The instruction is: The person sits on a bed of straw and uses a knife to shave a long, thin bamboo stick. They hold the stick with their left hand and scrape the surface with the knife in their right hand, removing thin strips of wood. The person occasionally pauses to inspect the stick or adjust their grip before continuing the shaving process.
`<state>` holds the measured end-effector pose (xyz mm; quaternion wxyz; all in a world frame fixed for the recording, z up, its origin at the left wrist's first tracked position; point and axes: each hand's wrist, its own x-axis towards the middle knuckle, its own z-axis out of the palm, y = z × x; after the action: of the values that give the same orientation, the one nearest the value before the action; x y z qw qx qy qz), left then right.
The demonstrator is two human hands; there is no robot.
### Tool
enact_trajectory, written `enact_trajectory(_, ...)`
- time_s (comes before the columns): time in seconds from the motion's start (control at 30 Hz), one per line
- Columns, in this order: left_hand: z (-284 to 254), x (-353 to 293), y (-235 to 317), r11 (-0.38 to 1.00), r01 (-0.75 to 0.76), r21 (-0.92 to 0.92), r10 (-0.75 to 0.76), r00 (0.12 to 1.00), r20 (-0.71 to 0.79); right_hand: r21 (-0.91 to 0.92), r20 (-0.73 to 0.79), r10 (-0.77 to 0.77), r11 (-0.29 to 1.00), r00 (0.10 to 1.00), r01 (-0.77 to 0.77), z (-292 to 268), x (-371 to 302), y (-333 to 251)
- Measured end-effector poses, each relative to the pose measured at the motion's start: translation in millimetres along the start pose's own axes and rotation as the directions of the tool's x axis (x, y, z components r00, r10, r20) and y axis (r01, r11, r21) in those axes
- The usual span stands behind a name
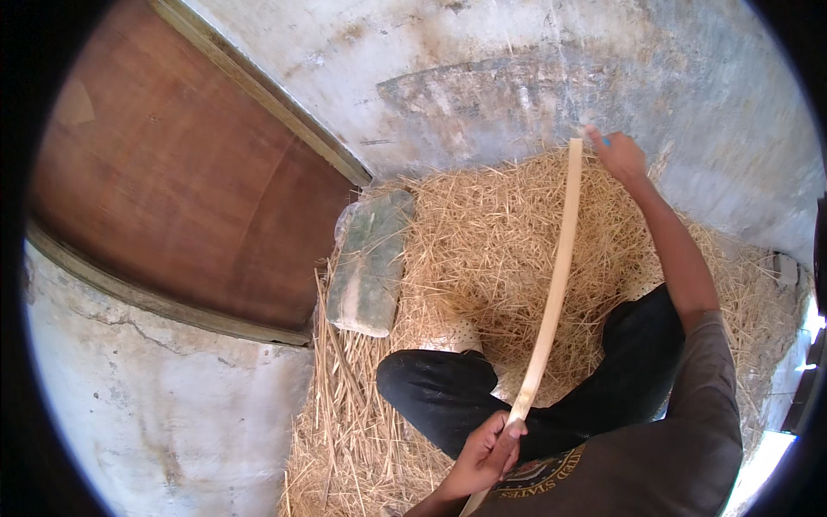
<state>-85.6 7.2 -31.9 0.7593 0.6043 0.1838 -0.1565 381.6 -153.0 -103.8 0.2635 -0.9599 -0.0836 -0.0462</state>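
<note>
A long, pale, flat strip that looks like split bamboo (562,250) runs from my lap up toward the wall, slightly curved. My left hand (488,452) is closed around its near part, close to my body, with the lower end passing under the hand. At the far right, with that arm stretched out, my right hand (622,157) is just beside the strip's far tip, with a small gap between them. Its fingers are curled and a bit blurred. A small blue spot shows at them, but what they hold is too small to name.
Straw-like shavings (482,233) heap around my bent legs (439,388). A greenish stone block (366,263) lies to the left, near longer split strips (353,388). Beyond stand a brown door panel (189,172) in a wooden frame and a stained wall (517,77).
</note>
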Motion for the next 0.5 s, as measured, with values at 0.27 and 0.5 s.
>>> enact_trajectory(0.27, -39.4, 38.8, 20.3, 0.957, -0.200, 0.211, 0.265, 0.901, -0.344, 0.220, 0.225, -0.702, 0.713, 0.676, 0.666, 0.7, -180.9, -102.9)
enact_trajectory(0.5, -21.9, 42.9, 32.2, 0.970, -0.144, 0.197, 0.203, 0.923, -0.327, 0.178, 0.182, -0.705, 0.709, 0.685, 0.682, 7.2, -158.4, -111.3)
